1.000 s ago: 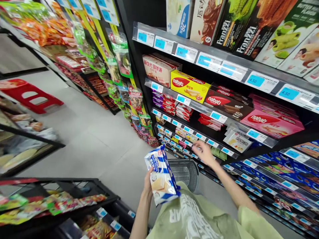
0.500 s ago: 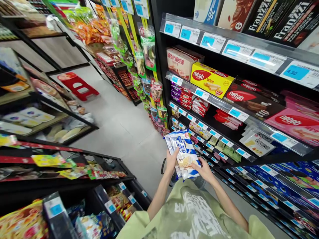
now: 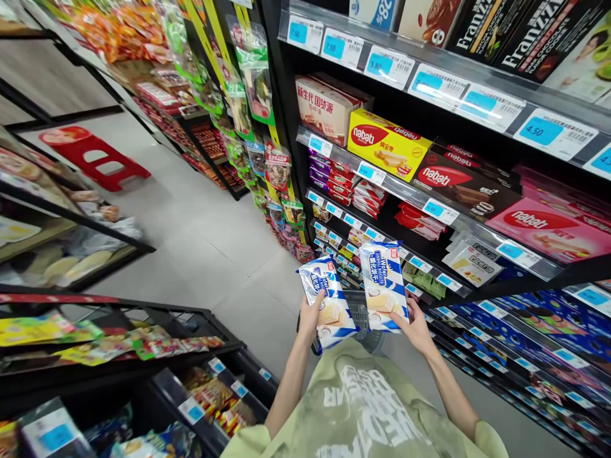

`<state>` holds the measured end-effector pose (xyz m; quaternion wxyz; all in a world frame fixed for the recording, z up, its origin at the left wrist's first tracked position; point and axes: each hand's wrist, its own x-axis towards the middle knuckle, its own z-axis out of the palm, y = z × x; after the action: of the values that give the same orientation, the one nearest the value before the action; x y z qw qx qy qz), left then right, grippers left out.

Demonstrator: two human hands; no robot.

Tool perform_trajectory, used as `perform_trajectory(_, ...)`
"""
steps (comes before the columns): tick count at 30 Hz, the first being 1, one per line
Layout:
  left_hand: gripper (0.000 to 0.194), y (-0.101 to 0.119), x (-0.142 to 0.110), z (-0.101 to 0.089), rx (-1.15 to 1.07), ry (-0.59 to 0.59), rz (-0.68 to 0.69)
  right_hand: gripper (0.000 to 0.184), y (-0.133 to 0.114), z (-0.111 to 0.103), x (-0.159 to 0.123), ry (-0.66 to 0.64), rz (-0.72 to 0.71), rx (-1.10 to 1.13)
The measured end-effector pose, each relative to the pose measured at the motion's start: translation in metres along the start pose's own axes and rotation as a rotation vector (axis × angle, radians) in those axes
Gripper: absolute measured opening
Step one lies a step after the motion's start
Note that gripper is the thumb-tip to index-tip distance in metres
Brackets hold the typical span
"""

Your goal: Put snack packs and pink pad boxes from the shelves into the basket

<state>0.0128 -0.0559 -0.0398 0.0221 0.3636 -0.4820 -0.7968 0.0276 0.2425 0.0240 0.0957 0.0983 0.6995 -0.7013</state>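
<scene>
between the packed shelves of a shop aisle, near the front of the body, each bare hand has one pack. the left hand (image 3: pixel 311 317) has its grip closed narrow on a blue-and-white plastic wafer pack (image 3: pixel 331 308), thumb across the front; the right hand (image 3: pixel 416 326) pinches a second blue-and-white wafer packet (image 3: pixel 383 286) by its lower right part. both are upright-ish, faces showing, side by side with a gap between. as far as things have got, both packs are off the shelves and in hand; neither rests in the grey plastic basket (image 3: pixel 359 312) below, whose slatted inside shows through the gap. the packs and hands cover much of it, so i can't tell what else it carries or what supports it.

to the right, the tall black shelving (image 3: pixel 344 159) rises close by, with a bright yellow cardboard box (image 3: pixel 387 145), a dark brown wafer box (image 3: pixel 461 178) and a pink wafer box (image 3: pixel 548 226) in a row. its lower ledges sit just beside the right hand and would limit a wide swing that way. far left, a red plastic stand (image 3: pixel 102 162) is on the pale grey floor (image 3: pixel 205 235), well apart from the hands.
</scene>
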Motion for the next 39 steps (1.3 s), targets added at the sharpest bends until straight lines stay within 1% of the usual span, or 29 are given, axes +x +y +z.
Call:
perform_trajectory(3,0.049,0.000,-0.001,-0.002,0.015,-0.001,-0.028,0.066,-0.002,-0.009,-0.003,0.083,0.029,0.051)
perform_trajectory(6,0.047,-0.002,-0.003,-0.004,0.039,-0.043,-0.070,0.065,-0.005,-0.008,-0.005,0.089,0.121,0.222)
perform_trajectory(8,0.047,-0.006,-0.005,-0.007,0.060,-0.085,-0.105,0.059,-0.011,-0.004,0.002,0.092,0.173,0.352)
perform_trajectory(10,0.048,-0.013,-0.007,-0.012,0.072,-0.130,-0.135,0.050,-0.023,-0.001,0.018,0.100,0.209,0.463)
perform_trajectory(13,0.051,-0.027,-0.011,-0.021,0.059,-0.185,-0.176,0.041,-0.046,0.006,0.057,0.105,0.247,0.654)
perform_trajectory(16,0.055,-0.041,-0.016,-0.031,0.041,-0.198,-0.216,0.033,-0.067,0.019,0.099,0.045,0.285,0.843)
perform_trajectory(18,0.057,-0.048,-0.018,-0.038,0.031,-0.194,-0.226,0.028,-0.074,0.031,0.120,0.007,0.285,0.945)
perform_trajectory(21,0.058,-0.054,-0.022,-0.047,0.007,-0.169,-0.229,0.026,-0.078,0.046,0.136,-0.009,0.250,1.074)
perform_trajectory(23,0.057,-0.056,-0.023,-0.053,-0.012,-0.139,-0.232,0.029,-0.078,0.049,0.140,-0.019,0.221,1.134)
perform_trajectory(26,0.055,-0.057,-0.021,-0.061,-0.042,-0.102,-0.231,0.034,-0.082,0.046,0.141,-0.012,0.160,1.156)
perform_trajectory(32,0.058,-0.057,-0.010,-0.070,-0.049,-0.068,-0.223,0.041,-0.093,0.038,0.135,0.061,0.000,1.108)
perform_trajectory(36,0.059,-0.053,-0.009,-0.075,-0.036,-0.058,-0.177,0.037,-0.085,0.031,0.127,0.098,-0.070,1.057)
perform_trajectory(39,0.058,-0.053,-0.008,-0.079,-0.039,-0.047,-0.168,0.031,-0.073,0.026,0.127,0.138,-0.097,0.948)
